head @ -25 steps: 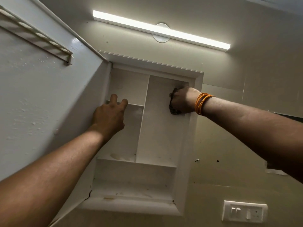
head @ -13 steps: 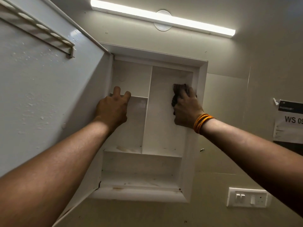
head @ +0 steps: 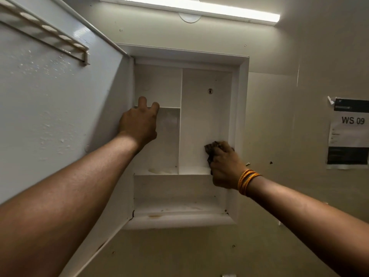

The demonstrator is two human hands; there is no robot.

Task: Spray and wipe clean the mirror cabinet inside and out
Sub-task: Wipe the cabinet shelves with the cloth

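The white wall cabinet [head: 242,80] stands open above me, its door [head: 60,108] swung out to the left with droplets on its inner face. My left hand [head: 139,124] hooks its fingers over the small upper-left shelf [head: 169,108]. My right hand [head: 223,166] presses a dark crumpled cloth [head: 210,148] against the lower right of the tall right compartment [head: 201,116], close to the side wall. An orange thread band circles that wrist. The bottom compartment [head: 175,188] shows brownish stains on its ledge.
A ribbed rack [head: 50,33] is fixed high on the door. A tube light [head: 189,9] glows above the cabinet. A paper notice reading WS 09 [head: 349,134] hangs on the right wall. A mounting screw [head: 210,91] sits in the back panel.
My right hand has slid the cloth down the right compartment from near the top to near its floor. The left hand kept its hold on the small shelf. The view tilted downward.
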